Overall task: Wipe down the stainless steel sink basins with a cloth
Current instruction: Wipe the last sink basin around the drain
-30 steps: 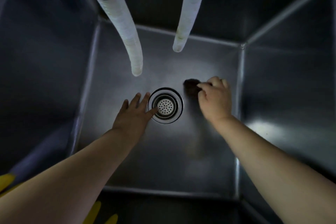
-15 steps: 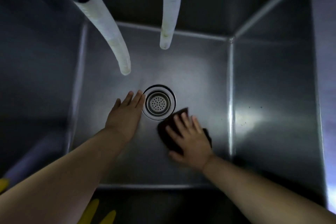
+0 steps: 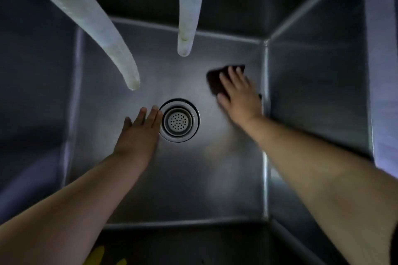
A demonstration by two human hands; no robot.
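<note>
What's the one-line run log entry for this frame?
right hand: flat, pressing dark cloth on stainless steel sink floor by right wall | left hand: open, resting beside round perforated drain strainer | two pale hoses overhead

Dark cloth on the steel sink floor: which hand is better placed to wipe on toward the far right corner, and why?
Right hand: it presses flat on the dark cloth beside that corner; the left hand rests bare by the round drain strainer.

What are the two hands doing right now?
Left hand: open, flat on the sink floor beside the drain.
Right hand: open, pressing the dark cloth down.
</note>
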